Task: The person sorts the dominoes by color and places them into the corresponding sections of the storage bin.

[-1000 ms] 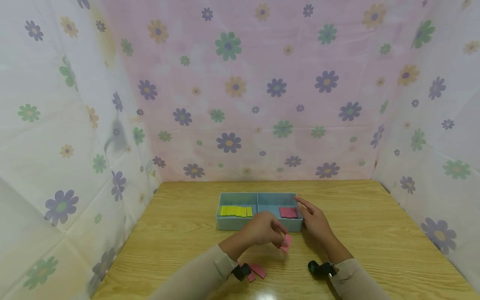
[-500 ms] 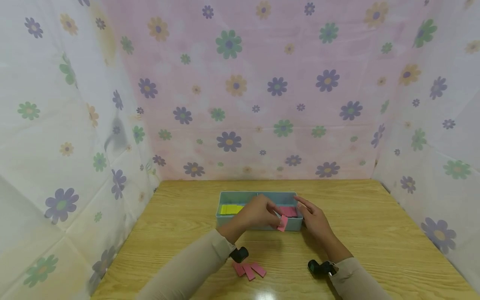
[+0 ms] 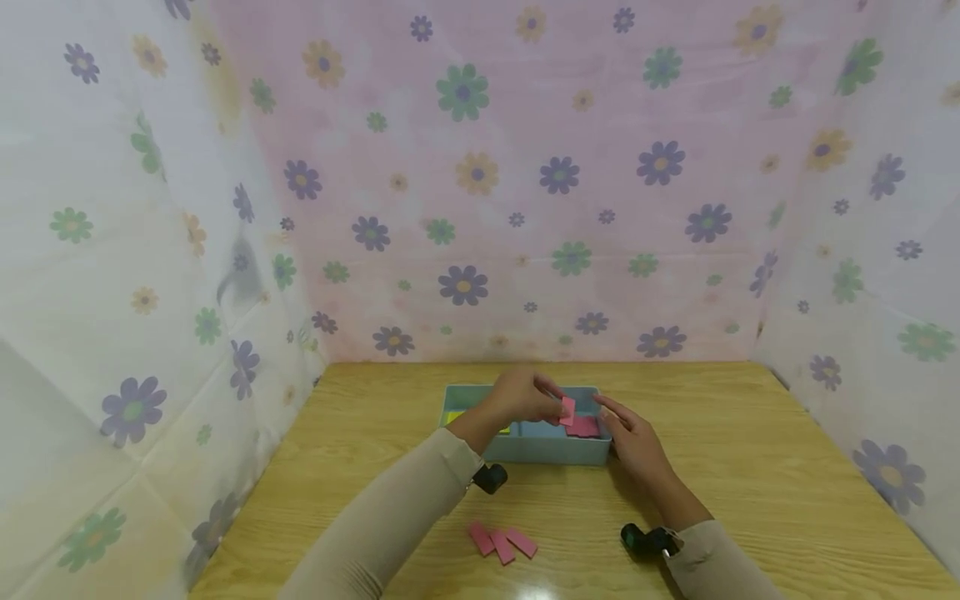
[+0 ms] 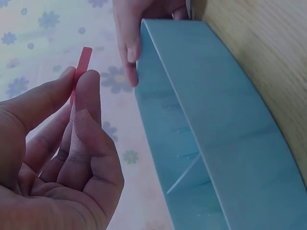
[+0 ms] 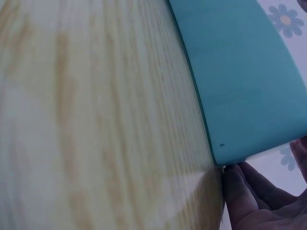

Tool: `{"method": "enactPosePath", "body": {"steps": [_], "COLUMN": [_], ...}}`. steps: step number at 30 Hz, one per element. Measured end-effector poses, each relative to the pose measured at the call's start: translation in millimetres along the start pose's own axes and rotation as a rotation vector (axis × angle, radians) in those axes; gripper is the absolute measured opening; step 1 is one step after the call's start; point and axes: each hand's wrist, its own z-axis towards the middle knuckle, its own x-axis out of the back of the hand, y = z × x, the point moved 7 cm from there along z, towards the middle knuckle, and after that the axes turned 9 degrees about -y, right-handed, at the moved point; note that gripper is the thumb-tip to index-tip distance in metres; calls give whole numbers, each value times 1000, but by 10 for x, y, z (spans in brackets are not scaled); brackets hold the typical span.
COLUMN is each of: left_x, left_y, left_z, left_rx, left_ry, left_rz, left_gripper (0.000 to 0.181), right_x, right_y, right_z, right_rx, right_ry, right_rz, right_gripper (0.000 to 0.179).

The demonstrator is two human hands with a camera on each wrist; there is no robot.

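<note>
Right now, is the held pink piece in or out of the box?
Out: the left hand pinches the pink piece above the box, not inside.

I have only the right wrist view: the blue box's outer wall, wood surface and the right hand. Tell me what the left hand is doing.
Observer: The left hand pinches a small pink piece, clear of the box in the left wrist view.
Operator: Report what lies inside, at the end by the right hand.
Observer: Flat pink pieces, seen in the head view.
Operator: Now tell me what is loose on the table.
Observer: Three pink strips lie close together on the person's side of the box.
</note>
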Motion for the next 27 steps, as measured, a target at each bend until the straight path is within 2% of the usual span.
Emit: {"method": "enactPosePath", "body": {"steps": [12, 19, 27], "left_x": [110, 160, 179], "left_y": [4, -79, -177], "left_z": [155, 263, 329], "left_rx": [53, 96, 141], "left_ry": [68, 91, 108], "left_rz": [-22, -57, -44], "left_gripper": [13, 13, 11], "right_x": [5, 18, 15], "right_y": [-37, -21, 43], "right_z": [-11, -2, 23], "right_rx": [-5, 16, 13], "right_ry": [2, 5, 5], "right_rz": [1, 14, 17], "right_gripper": [49, 49, 51]}}
